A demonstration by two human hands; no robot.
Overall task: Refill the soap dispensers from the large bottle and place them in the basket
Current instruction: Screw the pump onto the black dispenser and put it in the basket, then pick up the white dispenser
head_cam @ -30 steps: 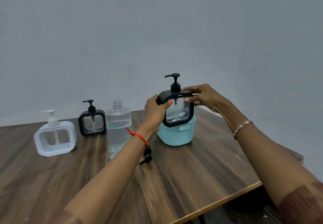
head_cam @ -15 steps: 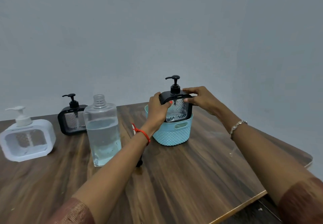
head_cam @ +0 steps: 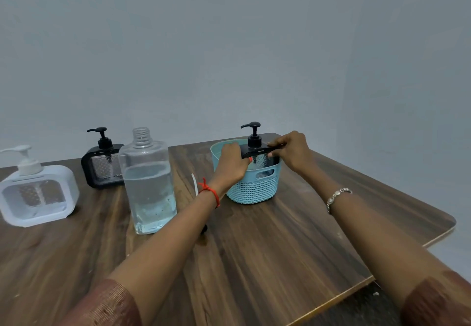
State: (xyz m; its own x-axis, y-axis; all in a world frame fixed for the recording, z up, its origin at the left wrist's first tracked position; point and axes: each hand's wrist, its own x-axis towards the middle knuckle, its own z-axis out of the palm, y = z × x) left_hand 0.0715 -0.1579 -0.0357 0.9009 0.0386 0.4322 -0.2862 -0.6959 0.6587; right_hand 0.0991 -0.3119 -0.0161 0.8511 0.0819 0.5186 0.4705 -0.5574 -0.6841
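Note:
A black-framed soap dispenser (head_cam: 257, 147) sits low inside the light blue woven basket (head_cam: 254, 188), only its top and pump showing. My left hand (head_cam: 232, 164) grips its left side and my right hand (head_cam: 293, 151) holds its right top corner. The large clear bottle (head_cam: 147, 183), uncapped and about two thirds full, stands left of the basket. Behind the bottle is a second black dispenser (head_cam: 102, 165). A white dispenser (head_cam: 35, 195) rests at the far left.
Everything stands on a dark wooden table (head_cam: 280, 249), whose front edge runs diagonally at lower right. A small black cap (head_cam: 204, 229) and a thin white tube (head_cam: 195, 183) lie partly hidden behind my left forearm. A plain grey wall is behind.
Both hands have lowered the black dispenser from above the basket down into it. The view has shifted, so the table objects appear further right.

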